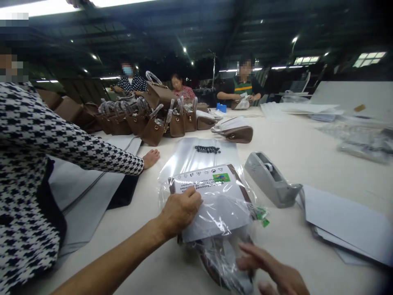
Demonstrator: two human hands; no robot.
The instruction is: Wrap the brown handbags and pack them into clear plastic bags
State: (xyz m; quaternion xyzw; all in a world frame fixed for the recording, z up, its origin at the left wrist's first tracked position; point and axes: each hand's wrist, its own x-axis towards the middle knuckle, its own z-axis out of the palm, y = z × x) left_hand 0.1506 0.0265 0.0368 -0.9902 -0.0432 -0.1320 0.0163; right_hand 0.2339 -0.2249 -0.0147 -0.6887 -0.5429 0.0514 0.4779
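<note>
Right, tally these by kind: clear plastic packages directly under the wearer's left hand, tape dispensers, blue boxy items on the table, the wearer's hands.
Clear plastic package: 1
Tape dispenser: 1
Blue boxy item: 1
Left hand plus right hand: 2
Total: 5

a bare stretch of cream tabletop (294, 159) lets a hand pass behind the grey plastic tape dispenser (270, 180), which blocks the direct way right from the clear plastic package with a white printed sheet (219, 217). nearer, open table lies between the right hand (276, 270) and the loose stack of white sheets (346, 221). leftward, a co-worker's houndstooth sleeve (101, 151) bars the way; ahead, crowded brown leather-look handbags (153, 130) close off the far left.
</note>
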